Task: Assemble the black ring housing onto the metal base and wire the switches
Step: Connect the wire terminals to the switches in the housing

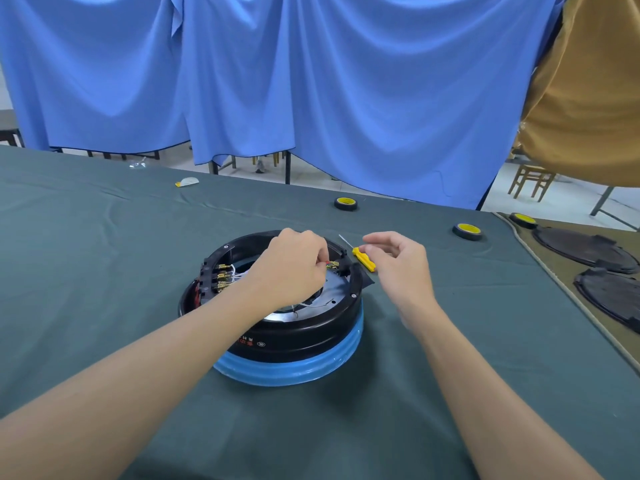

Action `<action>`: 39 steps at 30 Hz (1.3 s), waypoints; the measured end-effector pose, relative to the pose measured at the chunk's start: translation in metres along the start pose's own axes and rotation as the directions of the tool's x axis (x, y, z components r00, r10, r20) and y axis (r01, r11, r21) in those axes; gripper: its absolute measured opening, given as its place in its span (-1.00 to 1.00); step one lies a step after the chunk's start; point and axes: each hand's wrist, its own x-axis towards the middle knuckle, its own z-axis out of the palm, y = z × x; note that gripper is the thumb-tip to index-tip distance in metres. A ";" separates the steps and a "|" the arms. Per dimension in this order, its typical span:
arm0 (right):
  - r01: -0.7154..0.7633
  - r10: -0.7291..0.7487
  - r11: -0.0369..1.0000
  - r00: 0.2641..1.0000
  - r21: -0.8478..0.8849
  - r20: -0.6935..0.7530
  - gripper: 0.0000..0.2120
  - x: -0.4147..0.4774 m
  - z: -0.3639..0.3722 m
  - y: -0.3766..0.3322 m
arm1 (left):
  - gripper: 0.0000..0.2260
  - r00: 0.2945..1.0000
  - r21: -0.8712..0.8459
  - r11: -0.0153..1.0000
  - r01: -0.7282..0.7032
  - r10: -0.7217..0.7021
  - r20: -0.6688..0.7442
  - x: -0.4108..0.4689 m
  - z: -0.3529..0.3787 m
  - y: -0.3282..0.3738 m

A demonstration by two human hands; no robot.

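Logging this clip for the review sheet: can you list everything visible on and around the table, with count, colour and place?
ring housing: 1, black, table centre, seated on the base
base: 1, blue-wrapped, under the housing
switch terminals: several, brass, inside the housing's left wall
wires: a few, white, inside the housing
screwdriver: 1, yellow handle, lying right of the housing
tape rolls: 3, black with yellow cores, far right of table
round covers: 2, dark, right edge
tablecloth: 1, dark green
curtains: blue, plus one tan at right, behind the table
small scrap: 1, white and yellow, far left
left hand: pinching a small red piece at the right-side switch
right hand: open, over the screwdriver
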 end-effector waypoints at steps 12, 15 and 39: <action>0.024 -0.025 1.000 0.999 -0.015 -0.043 -0.71 -0.009 0.008 0.016 | -0.87 0.991 -0.275 0.956 0.101 -0.121 -0.056 0.010 -0.007 0.016; 0.045 -0.046 0.998 0.999 -0.047 -0.027 -0.69 -0.010 0.009 0.018 | -0.85 0.975 -0.542 0.831 0.127 -0.205 -0.086 0.018 -0.017 0.024; 0.038 -0.045 0.995 0.996 -0.088 -0.076 -0.74 -0.016 0.015 0.028 | -0.94 0.979 0.070 0.976 0.206 -0.205 -0.018 0.011 0.020 0.004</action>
